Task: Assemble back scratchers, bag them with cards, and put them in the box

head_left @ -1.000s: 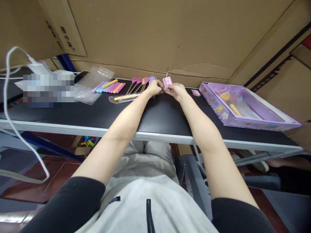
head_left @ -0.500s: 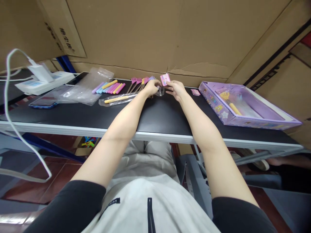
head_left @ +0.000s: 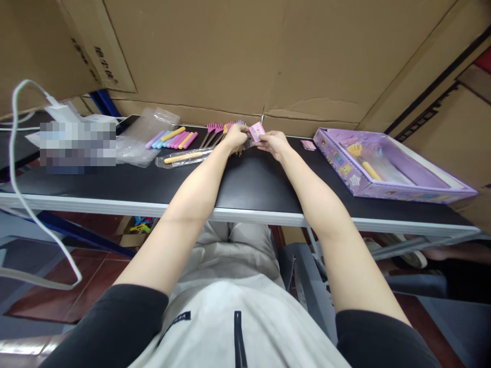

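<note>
My right hand (head_left: 275,143) pinches a small pink printed card (head_left: 257,131) by its lower right edge. Closed around one end of a clear plastic sleeve is my left hand (head_left: 237,137), just left of the card. Inside the sleeve lies a back scratcher with a yellow handle (head_left: 183,157), pointing left along the black table (head_left: 253,186); its head is hidden by the hand. Behind my left hand, several back scratcher heads (head_left: 218,128) in pink, yellow and purple lie on thin brown stems. Coloured handles (head_left: 174,138) sit in a row to their left.
A purple display box (head_left: 406,197) holding a yellow back scratcher stands at the right. Another pink card (head_left: 308,145) lies beside it. Clear plastic bags (head_left: 148,138) and a white charger with its cable (head_left: 13,138) are at the left. A cardboard wall (head_left: 238,61) borders the back.
The pink card has moved slightly left and down, toward the sleeve's end at my left hand. My right hand has shifted with it; my left hand has barely moved.
</note>
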A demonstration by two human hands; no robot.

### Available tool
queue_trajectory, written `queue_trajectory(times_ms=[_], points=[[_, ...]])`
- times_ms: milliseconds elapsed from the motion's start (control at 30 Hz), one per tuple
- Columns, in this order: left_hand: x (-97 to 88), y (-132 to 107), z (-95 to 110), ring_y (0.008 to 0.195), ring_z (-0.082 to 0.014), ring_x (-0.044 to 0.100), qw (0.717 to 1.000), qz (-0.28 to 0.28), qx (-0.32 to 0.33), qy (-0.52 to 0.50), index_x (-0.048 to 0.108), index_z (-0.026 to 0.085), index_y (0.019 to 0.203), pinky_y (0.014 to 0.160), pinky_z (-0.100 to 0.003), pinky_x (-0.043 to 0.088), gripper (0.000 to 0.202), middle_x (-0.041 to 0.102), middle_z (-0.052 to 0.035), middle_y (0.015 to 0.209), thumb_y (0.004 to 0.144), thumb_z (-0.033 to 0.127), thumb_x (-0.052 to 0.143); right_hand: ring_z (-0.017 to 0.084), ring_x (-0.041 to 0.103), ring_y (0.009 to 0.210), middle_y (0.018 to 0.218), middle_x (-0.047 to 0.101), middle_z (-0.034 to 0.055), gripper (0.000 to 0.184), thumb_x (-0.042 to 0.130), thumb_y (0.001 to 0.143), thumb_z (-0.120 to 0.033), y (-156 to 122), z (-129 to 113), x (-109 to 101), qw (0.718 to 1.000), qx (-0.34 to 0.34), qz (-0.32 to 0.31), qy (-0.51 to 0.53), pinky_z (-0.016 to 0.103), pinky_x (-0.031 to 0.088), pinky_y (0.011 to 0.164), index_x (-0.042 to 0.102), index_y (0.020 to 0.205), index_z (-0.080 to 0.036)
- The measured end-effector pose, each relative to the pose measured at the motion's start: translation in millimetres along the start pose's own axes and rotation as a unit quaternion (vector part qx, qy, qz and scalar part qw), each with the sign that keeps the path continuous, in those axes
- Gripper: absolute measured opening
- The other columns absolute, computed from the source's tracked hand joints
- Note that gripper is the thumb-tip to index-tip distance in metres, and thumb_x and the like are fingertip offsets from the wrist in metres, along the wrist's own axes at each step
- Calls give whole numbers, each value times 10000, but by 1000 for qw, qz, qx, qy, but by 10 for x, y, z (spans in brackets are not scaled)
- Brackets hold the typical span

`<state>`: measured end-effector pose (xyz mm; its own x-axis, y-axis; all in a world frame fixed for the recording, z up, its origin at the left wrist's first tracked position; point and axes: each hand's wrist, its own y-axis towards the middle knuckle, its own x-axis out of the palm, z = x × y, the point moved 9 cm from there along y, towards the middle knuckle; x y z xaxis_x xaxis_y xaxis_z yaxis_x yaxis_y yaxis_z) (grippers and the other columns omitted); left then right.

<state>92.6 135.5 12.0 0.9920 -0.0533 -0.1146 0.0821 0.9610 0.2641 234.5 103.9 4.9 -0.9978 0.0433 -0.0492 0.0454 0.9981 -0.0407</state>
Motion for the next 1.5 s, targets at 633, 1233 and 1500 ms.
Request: queue_trajectory(times_ms=[633, 1233, 1500], points=[[-41, -33, -1, 802, -175, 677, 999, 40, -26, 13, 630, 168, 913, 918, -303, 527, 305, 601, 36, 686, 689, -38, 604, 102, 631, 653, 714, 631, -11, 307, 622, 866, 56, 96, 12, -78, 998, -30, 48, -8, 194, 569, 642, 489, 817, -215], [-96, 13, -27, 910, -201, 747, 998, 55, -19, 24, 691, 154, 962, 937, -304, 551, 338, 736, -3, 789, 670, -5, 627, 130, 615, 726, 773, 617, -17, 290, 613, 727, 77, 159, -84, -31, 995, -95, 32, -25, 288, 607, 806, 559, 800, -199], [-127, -2, -25, 972, -217, 753, 998, 63, -21, 19, 708, 138, 998, 955, -308, 553, 327, 779, -55, 898, 693, 29, 659, 132, 638, 750, 763, 605, -7, 268, 596, 769, 69, 154, -67, -57, 996, -76, 50, -9, 310, 630, 841, 548, 752, -194]])
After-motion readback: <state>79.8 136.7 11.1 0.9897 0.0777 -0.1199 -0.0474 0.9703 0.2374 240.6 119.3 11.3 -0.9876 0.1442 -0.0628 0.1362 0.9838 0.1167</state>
